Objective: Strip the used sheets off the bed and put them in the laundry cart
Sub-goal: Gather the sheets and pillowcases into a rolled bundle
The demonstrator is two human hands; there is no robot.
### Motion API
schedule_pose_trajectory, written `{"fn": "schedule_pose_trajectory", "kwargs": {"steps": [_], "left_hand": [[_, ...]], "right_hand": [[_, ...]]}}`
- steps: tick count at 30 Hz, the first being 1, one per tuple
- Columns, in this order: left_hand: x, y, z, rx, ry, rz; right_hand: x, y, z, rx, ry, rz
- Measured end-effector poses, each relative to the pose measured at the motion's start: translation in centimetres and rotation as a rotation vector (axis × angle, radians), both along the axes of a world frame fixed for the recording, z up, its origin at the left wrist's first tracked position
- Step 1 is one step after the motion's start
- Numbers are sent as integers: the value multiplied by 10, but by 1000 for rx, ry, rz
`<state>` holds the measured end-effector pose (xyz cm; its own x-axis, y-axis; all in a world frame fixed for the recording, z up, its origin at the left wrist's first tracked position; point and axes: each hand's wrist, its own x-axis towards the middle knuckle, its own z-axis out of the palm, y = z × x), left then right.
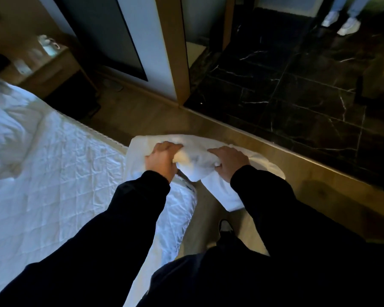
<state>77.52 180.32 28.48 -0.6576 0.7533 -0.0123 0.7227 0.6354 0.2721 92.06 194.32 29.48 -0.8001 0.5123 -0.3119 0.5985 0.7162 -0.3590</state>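
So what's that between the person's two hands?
In the head view, a bunched white sheet spans the gap; the left hand and right hand each grip it.

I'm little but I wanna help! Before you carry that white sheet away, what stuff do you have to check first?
1. Left hand grips the sheet: ok.
2. Right hand grips it too: ok.
3. Sheet pulled free of the mattress: cannot tell; one edge lies over the corner.
4. Hanging end clear of the shoe: cannot tell; it droops low, close to the shoe.
5. Cart in sight to drop it into: not ok; no cart shows.
6. Bed fully stripped: not ok; more bedding lies bunched at the far end.
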Motion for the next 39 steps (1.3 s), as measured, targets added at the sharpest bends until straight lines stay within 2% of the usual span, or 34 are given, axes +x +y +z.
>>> {"fn": "schedule_pose_trajectory", "kwargs": {"steps": [7,15,22,39], "left_hand": [[-102,79,4,6,-5,192],[-238,124,-2,37,14,415],[-342,143,3,67,20,575],[-581,168,18,-24,17,982]], "right_hand": [[-131,102,7,33,6,161],[-306,168,5,72,19,390],[-445,201,11,64,9,589],[-767,229,2,-61,112,991]]}}
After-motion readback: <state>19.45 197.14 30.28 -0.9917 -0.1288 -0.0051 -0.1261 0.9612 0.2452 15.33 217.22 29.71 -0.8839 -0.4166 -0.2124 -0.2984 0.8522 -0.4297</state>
